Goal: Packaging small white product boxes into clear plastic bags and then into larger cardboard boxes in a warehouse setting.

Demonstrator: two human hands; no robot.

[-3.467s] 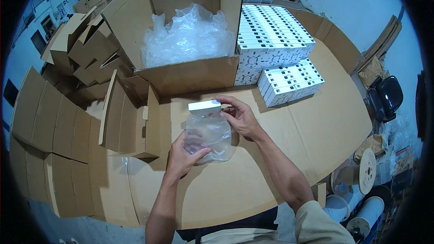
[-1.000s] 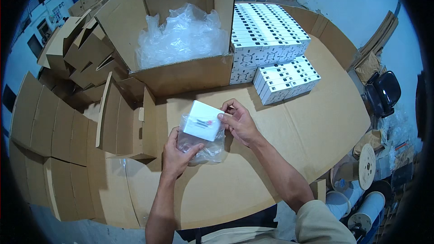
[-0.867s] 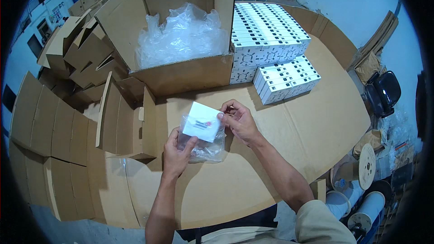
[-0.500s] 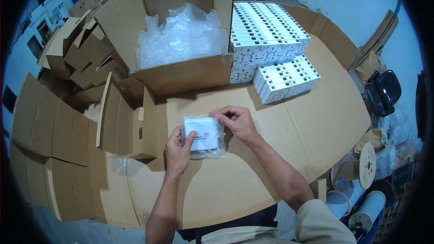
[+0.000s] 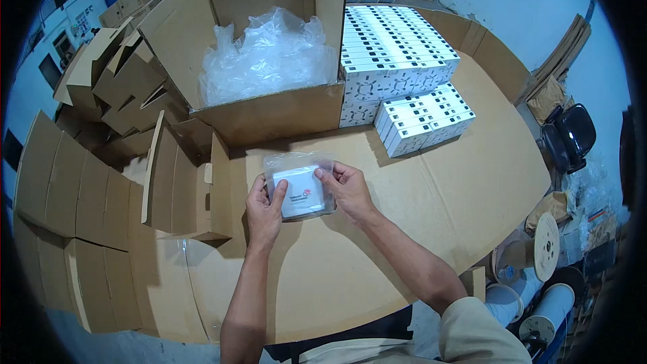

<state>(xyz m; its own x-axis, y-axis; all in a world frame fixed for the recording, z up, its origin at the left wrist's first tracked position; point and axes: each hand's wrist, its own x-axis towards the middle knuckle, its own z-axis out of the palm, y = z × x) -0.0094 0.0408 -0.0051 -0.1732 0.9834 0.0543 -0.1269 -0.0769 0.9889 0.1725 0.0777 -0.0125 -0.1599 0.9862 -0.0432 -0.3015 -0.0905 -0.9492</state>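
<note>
A flat white square item (image 5: 299,192) with a small red mark sits inside a clear plastic bag (image 5: 296,160). My left hand (image 5: 265,211) grips its left side, thumb lying on the front. On the right side, my right hand (image 5: 348,191) pinches the bag near the item's upper corner, thumb on top. Both hands hold it above the cardboard-covered table (image 5: 377,256). Past the item's upper edge, a flap of the bag sticks out. The fingers behind the item are hidden.
A big open carton (image 5: 269,116) of crumpled clear plastic bags (image 5: 269,57) stands beyond my hands. Right of it are stacked white patterned boxes (image 5: 397,61) and a smaller row (image 5: 426,119). An open narrow carton (image 5: 192,185) stands at left, near folded cardboard (image 5: 81,182). Spools (image 5: 546,246) lie at lower right.
The bagged item has shifted slightly away from me and turned, so the bag's loose end now points away instead of toward me. My right hand has moved down along its right side.
</note>
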